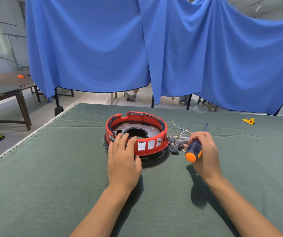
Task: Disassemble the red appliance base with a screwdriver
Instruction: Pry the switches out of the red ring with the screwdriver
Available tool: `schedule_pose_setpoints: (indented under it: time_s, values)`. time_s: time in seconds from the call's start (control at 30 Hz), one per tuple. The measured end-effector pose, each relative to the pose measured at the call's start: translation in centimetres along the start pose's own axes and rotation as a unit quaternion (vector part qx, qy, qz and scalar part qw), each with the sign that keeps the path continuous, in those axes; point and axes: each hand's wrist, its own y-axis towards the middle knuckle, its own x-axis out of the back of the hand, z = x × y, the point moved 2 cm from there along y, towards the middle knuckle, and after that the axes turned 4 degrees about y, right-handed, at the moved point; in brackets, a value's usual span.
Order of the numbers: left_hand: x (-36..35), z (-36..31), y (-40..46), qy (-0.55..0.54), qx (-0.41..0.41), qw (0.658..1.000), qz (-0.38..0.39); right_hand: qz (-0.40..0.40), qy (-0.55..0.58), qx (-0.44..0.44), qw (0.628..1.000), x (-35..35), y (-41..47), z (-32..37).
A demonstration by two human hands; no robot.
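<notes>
Your left hand (123,161) lies over the near rim of the red base (136,135). Its fingers (122,139) stretch out almost straight across the top edge and reach into the hollow ring, while your thumb (137,159) presses the outer wall down by the dark lower band. So the base sits right under and just beyond those fingers, steadied rather than gripped, upright on the green cloth (52,177) with its open side up and a round hole showing in the grey plate inside.

Your right hand (204,154) is clenched round the screwdriver (193,150). Its fingers wrap the dark handle, and the orange butt end points back towards you. The shaft runs away from your fingers towards the grey connectors (174,142), which lie just beside the right wall of the base, between it and your right knuckles. You cannot tell from here whether the tip touches anything.

Thin white wires (180,130) trail from the connectors beyond your right fingers. Farther right, well apart from that hand, lies a small yellow piece (248,120). Blue curtains (137,48) hang beyond the table.
</notes>
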Motion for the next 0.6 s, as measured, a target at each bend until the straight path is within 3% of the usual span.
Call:
schedule_pose_setpoints:
  time_s: [0.13,0.33,0.5,0.6]
  values:
    - [0.0,0.4,0.2,-0.008,0.019,1.000,0.000,0.046,-0.093,-0.057,0.993,-0.6,-0.1,-3.2]
    - [-0.1,0.5,0.3,-0.019,0.010,1.000,-0.005,0.118,-0.113,-0.115,0.980,-1.1,0.1,-5.3]
    - [-0.3,0.8,0.2,0.011,-0.008,1.000,-0.005,0.077,-0.119,-0.087,0.986,-0.5,-0.4,-5.0]
    - [-0.7,1.2,0.5,0.107,-0.041,0.993,0.029,0.032,-0.177,-0.035,0.983,-0.1,-0.4,-3.4]
